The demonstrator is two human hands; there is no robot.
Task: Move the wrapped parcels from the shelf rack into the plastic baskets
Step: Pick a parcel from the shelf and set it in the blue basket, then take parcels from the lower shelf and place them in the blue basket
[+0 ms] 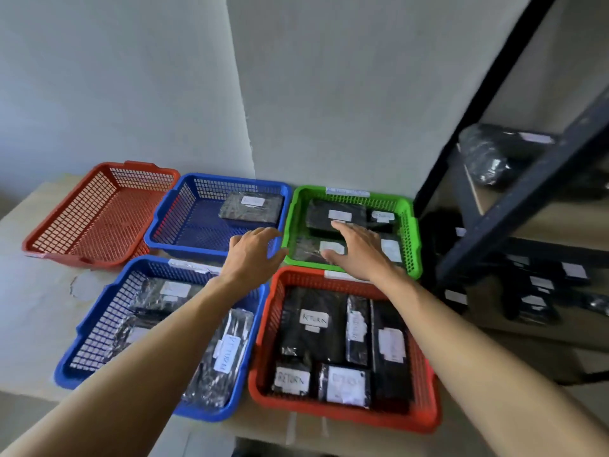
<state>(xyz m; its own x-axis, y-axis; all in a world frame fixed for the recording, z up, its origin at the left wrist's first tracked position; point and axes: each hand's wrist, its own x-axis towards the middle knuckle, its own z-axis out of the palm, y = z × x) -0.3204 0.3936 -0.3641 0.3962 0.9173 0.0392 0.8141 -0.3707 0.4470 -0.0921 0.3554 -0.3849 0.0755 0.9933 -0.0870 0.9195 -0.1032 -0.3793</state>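
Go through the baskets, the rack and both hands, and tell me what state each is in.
Far red basket: empty.
Far blue basket: one parcel, back right corner.
Green basket: several parcels inside.
Near blue basket: several parcels inside.
Near red basket: nearly full of parcels.
Shelf rack: parcels on its shelves.
Left hand: open, holding nothing.
Right hand: open over the green basket, holding nothing.

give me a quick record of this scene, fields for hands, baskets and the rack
left hand: open, holds nothing, above the near right corner of the far blue basket
right hand: open, fingers spread over the green basket
far blue basket: one wrapped parcel
far red basket: no parcel seen
near blue basket: several parcels
near red basket: several parcels, some labelled RETURN
shelf rack: right side, rack parcels on it
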